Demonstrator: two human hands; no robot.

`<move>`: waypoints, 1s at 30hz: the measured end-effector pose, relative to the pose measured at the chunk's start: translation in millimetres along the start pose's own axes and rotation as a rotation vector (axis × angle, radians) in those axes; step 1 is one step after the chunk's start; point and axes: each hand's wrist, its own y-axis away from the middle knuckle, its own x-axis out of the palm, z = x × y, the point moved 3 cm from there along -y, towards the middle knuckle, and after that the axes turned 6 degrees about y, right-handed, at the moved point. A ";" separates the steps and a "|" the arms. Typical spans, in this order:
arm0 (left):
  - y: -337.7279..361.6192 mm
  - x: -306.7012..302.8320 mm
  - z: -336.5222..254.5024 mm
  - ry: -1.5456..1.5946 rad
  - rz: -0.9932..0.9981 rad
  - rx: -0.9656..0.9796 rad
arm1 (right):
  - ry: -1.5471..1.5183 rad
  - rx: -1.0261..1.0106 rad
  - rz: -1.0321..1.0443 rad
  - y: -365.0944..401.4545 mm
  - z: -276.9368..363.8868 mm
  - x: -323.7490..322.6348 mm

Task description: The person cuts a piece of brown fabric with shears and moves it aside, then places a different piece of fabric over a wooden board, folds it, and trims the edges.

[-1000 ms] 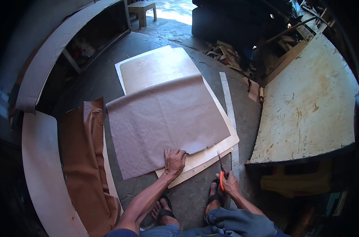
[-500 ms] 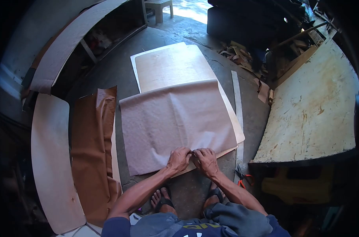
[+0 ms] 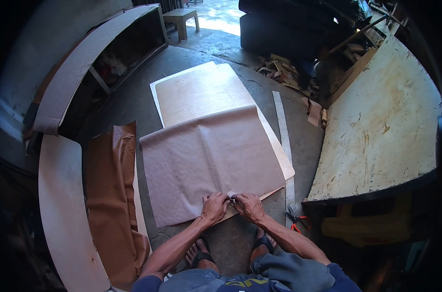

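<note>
The place looks like a workshop. On its bare concrete floor [image 3: 233,253] lie flat wooden panels [image 3: 196,90], sheets of brown covering material [image 3: 109,194] and a pair of orange-handled scissors [image 3: 298,221]. Near the dark back part there is a heap of scraps [image 3: 281,70], and a large worn board [image 3: 376,126] stands at the right side.

The fingertips of the left hand [image 3: 214,207] and the right hand [image 3: 249,206] meet at the near edge of the mauve leather-like sheet [image 3: 213,163], too small to show their exact grip. This sheet hides part of the pale flat boards [image 3: 201,90]. The far-right dark bulky object [image 3: 284,31] is cut off by the top edge.
</note>
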 end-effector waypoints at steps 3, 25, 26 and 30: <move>0.3 1.5 2.7 0.025 -0.007 0.024 | -0.075 -0.004 0.096 -0.3 -8.1 7.2; -44.2 -149.3 -41.3 0.210 -0.028 0.056 | 0.222 -0.016 -0.076 -96.3 -45.6 -141.6; -41.3 -155.7 -41.0 0.138 0.020 0.082 | 0.220 -0.013 -0.038 -100.2 -42.0 -152.8; 9.8 -112.7 5.4 -0.164 0.270 -0.006 | 0.386 -0.076 0.163 -81.7 -48.9 -161.3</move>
